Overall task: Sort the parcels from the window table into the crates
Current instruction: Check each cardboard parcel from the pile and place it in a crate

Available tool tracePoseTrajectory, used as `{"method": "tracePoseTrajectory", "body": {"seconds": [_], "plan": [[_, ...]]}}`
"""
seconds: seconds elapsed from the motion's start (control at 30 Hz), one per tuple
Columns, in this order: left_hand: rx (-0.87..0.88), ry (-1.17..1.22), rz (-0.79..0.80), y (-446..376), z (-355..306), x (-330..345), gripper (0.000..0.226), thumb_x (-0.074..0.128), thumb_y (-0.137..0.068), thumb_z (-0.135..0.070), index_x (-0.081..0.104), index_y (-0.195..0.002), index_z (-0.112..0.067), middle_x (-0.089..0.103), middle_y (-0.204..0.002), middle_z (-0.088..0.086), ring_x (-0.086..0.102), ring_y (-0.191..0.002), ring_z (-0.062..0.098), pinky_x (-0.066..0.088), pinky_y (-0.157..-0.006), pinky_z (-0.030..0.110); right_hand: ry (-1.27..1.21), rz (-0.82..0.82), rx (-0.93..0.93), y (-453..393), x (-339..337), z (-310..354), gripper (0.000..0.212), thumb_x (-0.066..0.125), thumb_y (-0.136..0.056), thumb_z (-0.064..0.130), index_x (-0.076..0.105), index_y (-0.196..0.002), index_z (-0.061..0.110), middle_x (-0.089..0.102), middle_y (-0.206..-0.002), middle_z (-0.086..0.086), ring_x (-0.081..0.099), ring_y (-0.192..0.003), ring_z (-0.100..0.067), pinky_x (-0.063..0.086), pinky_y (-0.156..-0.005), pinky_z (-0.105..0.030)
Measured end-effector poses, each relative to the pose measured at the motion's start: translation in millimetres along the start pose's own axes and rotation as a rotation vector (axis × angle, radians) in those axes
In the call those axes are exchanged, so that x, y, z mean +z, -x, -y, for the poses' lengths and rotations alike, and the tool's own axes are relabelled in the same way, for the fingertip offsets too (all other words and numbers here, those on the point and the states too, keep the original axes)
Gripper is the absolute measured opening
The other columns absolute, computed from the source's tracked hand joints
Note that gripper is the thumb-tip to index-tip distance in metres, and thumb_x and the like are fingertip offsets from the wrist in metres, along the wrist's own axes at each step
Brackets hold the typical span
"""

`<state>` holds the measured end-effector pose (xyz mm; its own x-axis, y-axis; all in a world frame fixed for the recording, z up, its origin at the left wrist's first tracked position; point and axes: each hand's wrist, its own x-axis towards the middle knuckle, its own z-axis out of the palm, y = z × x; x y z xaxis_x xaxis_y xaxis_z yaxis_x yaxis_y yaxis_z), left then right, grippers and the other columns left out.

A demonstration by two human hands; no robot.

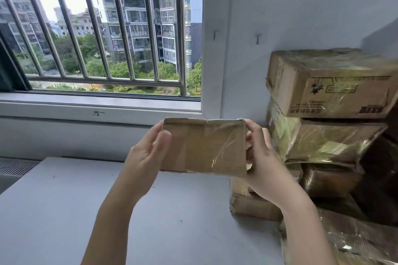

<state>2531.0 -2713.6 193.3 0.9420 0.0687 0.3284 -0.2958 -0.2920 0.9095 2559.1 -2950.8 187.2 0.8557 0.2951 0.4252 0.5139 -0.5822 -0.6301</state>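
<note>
The left hand (146,153) is cupping the near-left end of a taped cardboard parcel (204,146), thumb lying on its face, fingers going behind. The parcel is hanging between both hands, above the grey table (86,211) and in front of the barred window (97,28). The right hand (262,157) is gripping its right end, fingers curling over the top corner. Further right, a stack of parcels (327,114) is leaning against the wall: I am counting at least six, though the dark lower ones are blurring together.
</note>
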Motion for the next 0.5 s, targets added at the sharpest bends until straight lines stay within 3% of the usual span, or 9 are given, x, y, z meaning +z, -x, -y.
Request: {"method": "tracePoseTrajectory", "body": {"seconds": [0.1,0.2,0.27,0.37,0.43,0.5], "plan": [[0.021,0.051,0.045,2.3,-11.2,1.5,0.084,0.074,-0.055,-0.061,0.032,-0.128,-0.065,0.072,-0.105,-0.011,0.067,-0.099,0.009,0.053,-0.090,0.036,0.064,-0.070,-0.070,0.3,-1.0,7.8,0.100,0.076,-0.072,0.006,0.010,-0.129,0.056,0.025,-0.112,0.014,0.058,-0.083,-0.018,0.052,-0.073,-0.038],[0.060,0.151,0.084,4.5,-14.5,-1.5,0.101,0.082,-0.050,-0.041,0.026,-0.127,-0.074,0.070,-0.112,-0.007,0.067,-0.102,0.015,0.052,-0.088,0.039,0.123,-0.130,-0.144,1.5,-4.7,10.0,0.103,0.079,-0.070,0.004,0.011,-0.133,0.050,0.024,-0.115,0.013,0.058,-0.082,-0.019,0.051,-0.072,-0.036],[0.144,0.108,0.075,7.2,-17.7,-3.1,0.089,0.083,-0.049,-0.040,0.040,-0.124,-0.065,0.066,-0.117,-0.015,0.065,-0.103,0.011,0.054,-0.086,0.040,0.135,-0.136,-0.184,3.1,-8.0,10.7,0.108,0.080,-0.068,0.000,0.010,-0.137,0.045,0.024,-0.122,0.011,0.058,-0.088,-0.017,0.053,-0.078,-0.037],[0.323,-0.014,0.003,9.5,-21.9,-2.6,0.065,0.080,-0.054,-0.040,0.049,-0.109,-0.054,0.062,-0.109,-0.025,0.063,-0.095,0.004,0.054,-0.081,0.025,0.152,-0.111,-0.229,7.1,-13.4,12.6,0.116,0.080,-0.067,-0.003,0.006,-0.142,0.047,0.022,-0.137,0.010,0.056,-0.107,-0.018,0.051,-0.091,-0.038],[0.424,-0.061,-0.067,9.6,-22.9,-2.4,0.061,0.079,-0.058,-0.038,0.047,-0.109,-0.053,0.062,-0.108,-0.025,0.063,-0.096,0.005,0.052,-0.084,0.022,0.175,-0.081,-0.238,10.0,-16.9,15.6,0.121,0.077,-0.072,-0.002,-0.003,-0.144,0.052,0.015,-0.146,0.015,0.048,-0.117,-0.011,0.047,-0.093,-0.030],[0.519,-0.118,-0.117,8.6,-23.0,-0.8,0.057,0.078,-0.065,-0.034,0.046,-0.110,-0.047,0.064,-0.113,-0.021,0.064,-0.102,0.010,0.052,-0.086,0.024,0.145,-0.027,-0.250,12.3,-17.3,17.9,0.119,0.072,-0.078,0.000,-0.012,-0.140,0.058,0.005,-0.153,0.023,0.033,-0.127,0.008,0.036,-0.097,-0.017]]}}
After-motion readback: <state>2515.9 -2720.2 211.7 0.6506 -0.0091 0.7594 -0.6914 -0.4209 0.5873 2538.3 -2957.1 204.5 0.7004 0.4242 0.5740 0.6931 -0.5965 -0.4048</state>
